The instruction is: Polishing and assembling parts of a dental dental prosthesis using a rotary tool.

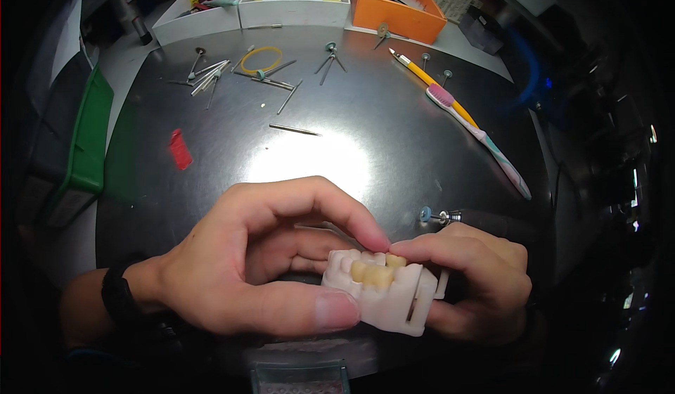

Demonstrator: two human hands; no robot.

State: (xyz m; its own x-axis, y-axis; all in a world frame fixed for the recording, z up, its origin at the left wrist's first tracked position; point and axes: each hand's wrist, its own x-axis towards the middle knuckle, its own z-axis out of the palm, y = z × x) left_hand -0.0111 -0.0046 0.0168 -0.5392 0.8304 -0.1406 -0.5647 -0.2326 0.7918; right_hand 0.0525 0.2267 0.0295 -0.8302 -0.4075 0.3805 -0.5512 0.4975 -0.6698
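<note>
Between my hands is a pale dental model (394,308) with yellowish tooth crowns (373,274) set among its white teeth. My left hand (260,253) is closed round its left side, thumb along the near face and index fingertip at the top. From the right, my right hand (478,278) grips the model, its index fingertip touching a small yellowish crown (396,260) and meeting the left index fingertip. Just beyond the right hand is a dark rotary handpiece (485,222) with a blue-grey wheel (426,214) at its tip; whether the hand touches it is hidden.
Several burs and mounted polishing wheels (207,78) lie at the back, near a yellow rubber band (261,59). A toothbrush (485,141) and yellow pencil (422,74) lie right. White boxes (239,14), an orange box (394,21) and a green bin (91,134) border the dark tabletop.
</note>
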